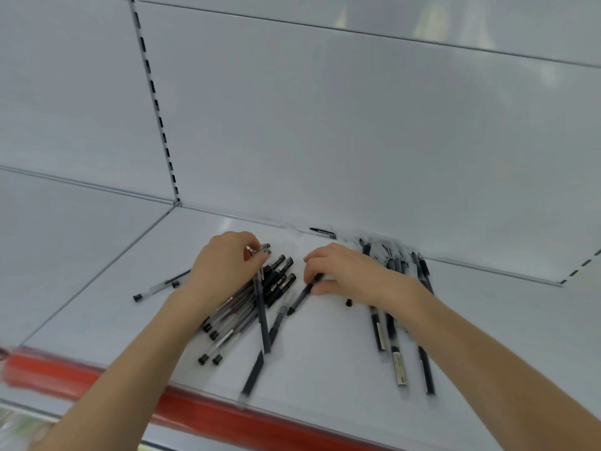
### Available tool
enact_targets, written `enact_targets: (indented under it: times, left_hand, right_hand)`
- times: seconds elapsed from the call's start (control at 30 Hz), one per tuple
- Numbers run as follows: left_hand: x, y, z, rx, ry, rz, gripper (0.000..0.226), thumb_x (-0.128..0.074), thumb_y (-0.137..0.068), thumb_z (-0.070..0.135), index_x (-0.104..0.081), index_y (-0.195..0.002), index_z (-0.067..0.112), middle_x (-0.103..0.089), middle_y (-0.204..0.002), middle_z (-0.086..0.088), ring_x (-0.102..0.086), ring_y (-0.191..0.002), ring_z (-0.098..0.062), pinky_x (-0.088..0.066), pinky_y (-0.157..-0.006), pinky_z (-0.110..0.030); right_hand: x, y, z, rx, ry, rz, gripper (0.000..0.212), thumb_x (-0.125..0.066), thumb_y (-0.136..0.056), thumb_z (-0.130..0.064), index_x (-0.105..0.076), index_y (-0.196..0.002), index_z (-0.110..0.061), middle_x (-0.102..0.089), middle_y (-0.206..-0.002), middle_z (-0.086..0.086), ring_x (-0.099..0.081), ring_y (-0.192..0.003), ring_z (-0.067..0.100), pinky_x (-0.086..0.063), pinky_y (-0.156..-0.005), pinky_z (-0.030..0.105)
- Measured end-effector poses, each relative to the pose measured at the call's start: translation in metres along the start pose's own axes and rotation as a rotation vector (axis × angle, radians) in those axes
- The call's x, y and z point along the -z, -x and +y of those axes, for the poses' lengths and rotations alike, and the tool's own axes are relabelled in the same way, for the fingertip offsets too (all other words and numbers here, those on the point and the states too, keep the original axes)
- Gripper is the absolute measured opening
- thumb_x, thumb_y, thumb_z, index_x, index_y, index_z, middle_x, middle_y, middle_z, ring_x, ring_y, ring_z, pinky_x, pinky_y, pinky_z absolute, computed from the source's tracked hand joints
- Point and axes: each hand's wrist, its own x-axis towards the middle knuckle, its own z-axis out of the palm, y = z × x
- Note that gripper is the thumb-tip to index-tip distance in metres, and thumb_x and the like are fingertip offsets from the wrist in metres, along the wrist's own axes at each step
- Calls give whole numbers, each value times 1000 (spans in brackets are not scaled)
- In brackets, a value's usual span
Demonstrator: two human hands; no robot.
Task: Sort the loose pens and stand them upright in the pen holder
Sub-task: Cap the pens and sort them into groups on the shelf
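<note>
Several black and clear pens lie loose on a white shelf (325, 369). My left hand (224, 265) grips a bundle of pens (247, 304) that fans out toward me beneath my palm. My right hand (344, 271) pinches the end of a single dark pen (300, 296) lying flat. Another group of pens (395, 346) sits under and right of my right wrist. Two clear pens (156, 288) lie left of my left hand. One pen (323, 232) rests against the back wall. No pen holder is in view.
The shelf has a white back panel (357, 141) with a slotted upright (156, 102) at the left. A red price strip (201, 408) runs along the front edge. A neighbouring white shelf (65, 239) adjoins on the left.
</note>
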Motion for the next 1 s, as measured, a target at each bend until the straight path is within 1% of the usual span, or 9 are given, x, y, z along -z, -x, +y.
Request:
enact_targets:
  times: [0.13,0.2,0.33,0.4,0.57,0.67,0.83,0.9,1.0]
  left_hand:
    - [-3,-9,1,-12,42,-4,18,-59,-86,27,-66,-99,15,-58,-85,1,-51,-83,-16,-36,-74,-24]
    - [-4,-16,3,-33,60,7,17,-59,-85,23,-66,-98,14,-60,-85,1,-51,-83,-16,-37,-75,-24]
    - [-11,-42,15,-123,52,-29,19,-56,-86,13,-66,-101,8,-64,-100,-7,-55,-88,-20,-41,-80,-25]
    - [-21,-57,22,-203,1,-83,21,-54,-88,10,-65,-105,5,-63,-110,-12,-57,-99,-25,-41,-87,-29]
    - [-51,-89,28,-322,-240,-244,29,-52,-89,11,-59,-117,5,-56,-123,-15,-51,-115,-30,-38,-96,-33]
    - [-57,-97,26,-333,-303,-262,26,-53,-88,12,-61,-112,5,-59,-118,-14,-52,-111,-29,-36,-92,-30]
    - [-52,-98,26,-345,-331,-256,20,-56,-88,15,-65,-103,5,-63,-110,-13,-55,-104,-29,-39,-85,-30]
    - [-48,-95,27,-334,-265,-213,19,-56,-88,16,-67,-99,6,-65,-104,-12,-57,-98,-29,-41,-81,-30]
    - [-34,-81,43,-270,100,-87,16,-58,-89,17,-70,-89,6,-65,-86,-4,-56,-80,-17,-40,-75,-26]
  right_hand:
    - [-3,14,7,1,-85,58,18,-60,-88,-23,-65,-102,-13,-56,-121,2,-44,-116,17,-36,-96,30]
    - [-2,23,12,-6,-149,166,16,-61,-87,-20,-66,-98,-10,-60,-111,4,-49,-108,17,-38,-93,28]
    - [11,49,13,-181,-391,484,4,-60,-88,-15,-63,-90,-13,-59,-84,-3,-52,-79,11,-37,-72,10]
    - [13,60,11,-279,-514,561,5,-58,-89,-17,-57,-87,-21,-59,-80,-10,-55,-76,4,-38,-69,6]
    - [10,77,8,-374,-608,543,20,-55,-90,-16,-50,-82,-34,-59,-83,-16,-58,-78,-2,-41,-67,3]
    - [9,86,6,-413,-651,520,22,-54,-90,-18,-49,-81,-38,-60,-85,-16,-60,-80,2,-42,-66,2]
    - [9,91,6,-458,-643,482,19,-54,-91,-22,-48,-83,-38,-58,-84,-19,-56,-77,-7,-39,-64,-1]
    - [10,89,3,-475,-648,476,18,-55,-90,-22,-48,-81,-36,-59,-83,-16,-57,-76,-4,-41,-63,0]
    - [17,87,-4,-491,-693,491,14,-56,-88,-22,-51,-81,-33,-67,-80,-8,-63,-73,5,-45,-61,6]
